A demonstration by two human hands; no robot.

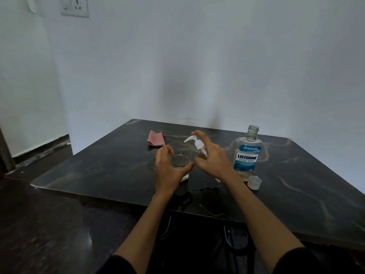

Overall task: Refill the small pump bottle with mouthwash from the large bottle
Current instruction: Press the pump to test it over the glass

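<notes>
My left hand (pixel 169 169) wraps a clear, round drinking glass (pixel 180 159) standing on the dark, glossy, veined table (pixel 296 194). My right hand (pixel 214 158) grips the small pump bottle (pixel 201 150), tilted beside the glass rim; its white plastic pump head points left, index finger raised over it. The large bottle (pixel 246 155), transparent plastic with a blue label, stands uncapped just right of my right hand, a pale liquid low inside. Its translucent cap (pixel 254 182) lies in front. A pink folded cloth (pixel 157 138) lies behind the glass.
</notes>
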